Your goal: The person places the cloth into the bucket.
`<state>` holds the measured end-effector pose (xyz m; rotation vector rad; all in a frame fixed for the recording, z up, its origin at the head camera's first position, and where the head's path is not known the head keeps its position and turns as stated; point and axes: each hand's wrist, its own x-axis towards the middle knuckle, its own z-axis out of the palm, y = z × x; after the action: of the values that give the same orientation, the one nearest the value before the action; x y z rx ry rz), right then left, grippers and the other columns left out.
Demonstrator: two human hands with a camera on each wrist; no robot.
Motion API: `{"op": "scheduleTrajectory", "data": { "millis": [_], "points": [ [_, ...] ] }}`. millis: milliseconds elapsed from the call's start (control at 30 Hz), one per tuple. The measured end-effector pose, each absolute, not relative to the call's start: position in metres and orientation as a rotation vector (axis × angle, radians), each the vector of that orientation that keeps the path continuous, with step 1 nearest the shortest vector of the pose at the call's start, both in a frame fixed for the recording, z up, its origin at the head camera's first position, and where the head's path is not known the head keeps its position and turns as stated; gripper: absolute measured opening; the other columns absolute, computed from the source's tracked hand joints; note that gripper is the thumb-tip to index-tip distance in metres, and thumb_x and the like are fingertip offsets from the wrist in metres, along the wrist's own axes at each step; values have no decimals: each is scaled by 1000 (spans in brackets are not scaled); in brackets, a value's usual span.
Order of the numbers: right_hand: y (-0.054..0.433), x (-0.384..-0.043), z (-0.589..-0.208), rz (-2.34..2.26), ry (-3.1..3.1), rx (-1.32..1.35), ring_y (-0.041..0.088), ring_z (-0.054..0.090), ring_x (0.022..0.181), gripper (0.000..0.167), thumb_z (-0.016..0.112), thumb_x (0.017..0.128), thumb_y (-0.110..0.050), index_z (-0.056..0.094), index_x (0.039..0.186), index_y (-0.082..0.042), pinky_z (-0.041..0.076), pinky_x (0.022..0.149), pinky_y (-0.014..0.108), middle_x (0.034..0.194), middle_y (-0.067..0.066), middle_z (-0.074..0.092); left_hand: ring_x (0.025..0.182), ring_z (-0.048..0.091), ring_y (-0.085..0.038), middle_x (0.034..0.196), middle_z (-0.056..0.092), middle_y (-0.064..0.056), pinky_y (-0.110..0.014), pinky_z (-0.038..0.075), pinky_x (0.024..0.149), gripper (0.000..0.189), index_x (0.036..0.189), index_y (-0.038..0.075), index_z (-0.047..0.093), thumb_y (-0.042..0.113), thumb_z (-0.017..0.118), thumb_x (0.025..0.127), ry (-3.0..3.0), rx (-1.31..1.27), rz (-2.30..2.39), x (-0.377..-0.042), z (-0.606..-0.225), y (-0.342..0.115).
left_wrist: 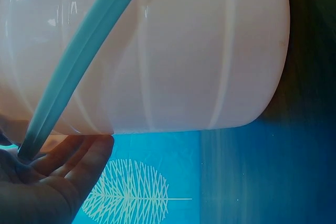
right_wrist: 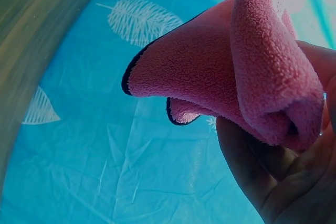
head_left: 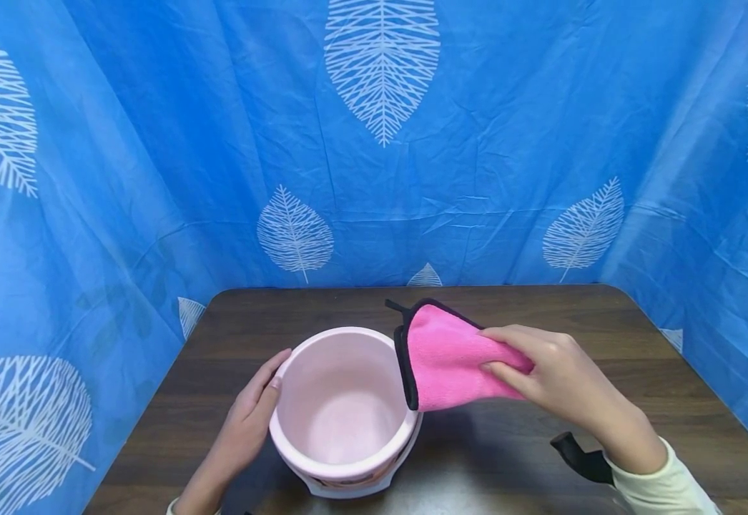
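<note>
A pale pink bucket (head_left: 343, 400) with a thick rim stands on the wooden table, its mouth facing up. Its handle (left_wrist: 84, 51) hangs down along the outside wall. My left hand (head_left: 248, 418) holds the bucket's left rim, thumb at the lip and the other fingers along the outer side. In my right hand (head_left: 550, 368) is a folded bright pink cleaning cloth (head_left: 454, 357) with black edging and a small black loop. Thumb and fingers pinch the cloth, which is held up over the bucket's right rim. The right wrist view shows the cloth's fluffy folds (right_wrist: 194, 56) bunched between the fingers.
The dark wooden table (head_left: 509, 458) has rounded far corners. A blue curtain (head_left: 477, 157) with white leaf prints surrounds it at the back and sides. A black curved piece (head_left: 581, 458) juts out by the right wrist.
</note>
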<state>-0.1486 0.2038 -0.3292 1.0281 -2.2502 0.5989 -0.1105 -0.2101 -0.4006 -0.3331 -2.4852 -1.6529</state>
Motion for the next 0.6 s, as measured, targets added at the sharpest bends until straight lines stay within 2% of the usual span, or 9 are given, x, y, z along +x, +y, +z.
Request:
{"op": "scheduleTrajectory", "data": {
  "millis": [367, 600],
  "points": [
    [193, -149, -328, 611, -2221, 1055, 15, 73, 85, 53, 51, 99, -57, 76, 113, -12, 60, 75, 26, 101, 0, 76, 142, 42, -36, 157, 40, -19, -28, 38, 106, 44, 154, 4, 39, 14, 37, 111, -2497, -319, -1650, -110, -399, -209],
    [187, -149, -327, 620, -2211, 1071, 16, 74, 86, 54, 50, 100, -57, 76, 112, -11, 61, 75, 29, 102, 0, 76, 142, 41, -34, 157, 40, -19, -21, 37, 105, 44, 153, 3, 39, 14, 37, 111, -2493, -325, -1649, -110, -399, -210]
  ]
}}
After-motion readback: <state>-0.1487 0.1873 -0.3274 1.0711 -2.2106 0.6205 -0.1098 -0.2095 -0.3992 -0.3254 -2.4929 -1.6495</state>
